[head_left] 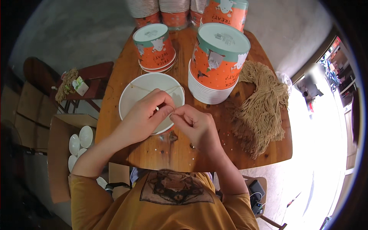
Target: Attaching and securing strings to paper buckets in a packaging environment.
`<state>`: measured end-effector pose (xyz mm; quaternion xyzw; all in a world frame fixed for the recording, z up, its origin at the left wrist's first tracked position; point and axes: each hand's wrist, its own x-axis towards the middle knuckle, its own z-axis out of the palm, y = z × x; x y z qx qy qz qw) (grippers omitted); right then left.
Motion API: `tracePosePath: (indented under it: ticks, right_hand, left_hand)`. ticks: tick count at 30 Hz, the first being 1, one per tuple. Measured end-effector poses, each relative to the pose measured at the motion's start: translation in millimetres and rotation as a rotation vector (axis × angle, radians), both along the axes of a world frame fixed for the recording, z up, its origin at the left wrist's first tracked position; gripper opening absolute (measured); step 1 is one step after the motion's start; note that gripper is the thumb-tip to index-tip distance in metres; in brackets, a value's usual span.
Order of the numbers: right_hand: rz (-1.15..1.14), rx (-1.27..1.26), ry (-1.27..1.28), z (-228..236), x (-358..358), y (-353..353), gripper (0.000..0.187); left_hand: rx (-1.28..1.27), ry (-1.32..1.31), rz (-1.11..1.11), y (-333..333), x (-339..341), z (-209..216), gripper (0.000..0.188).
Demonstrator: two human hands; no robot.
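An open paper bucket (126, 96) with a white inside stands upright on the wooden table before me. A thin tan cord (142, 88) runs loosely across its mouth. My left hand (147, 113) is over the bucket, thumb and forefinger pinched on the cord; a small white bit (157, 108) shows between its fingers. Close beside it at the bucket's near right rim, my right hand (197, 126) pinches the cord too, fingertips almost meeting the left ones. The cord's end in the fingers is mostly hidden.
Upturned orange buckets (155, 51) and a taller stack (216, 65) stand beyond my hands. At the right lies a bundle of tan cords (260, 107); more bucket stacks (175, 13) line the far edge. Left of the table (176, 155), a carton (59, 153) holds several white buckets.
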<state>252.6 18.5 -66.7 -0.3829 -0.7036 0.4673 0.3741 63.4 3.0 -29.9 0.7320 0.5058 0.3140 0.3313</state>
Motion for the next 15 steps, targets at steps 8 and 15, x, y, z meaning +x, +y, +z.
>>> tracePosePath:
  ticks: [8, 15]
  right_hand:
    - [-0.012, -0.12, 0.222, -16.4, -6.3, 4.4, 0.007]
    - [0.008, -0.059, 0.097, -7.2, 11.2, 10.7, 0.017]
  left_hand:
    - [-0.642, -0.636, -0.041, 6.1, -2.8, -3.5, 0.037]
    - [-0.702, -0.63, -0.037, 11.6, -5.1, -19.4, 0.014]
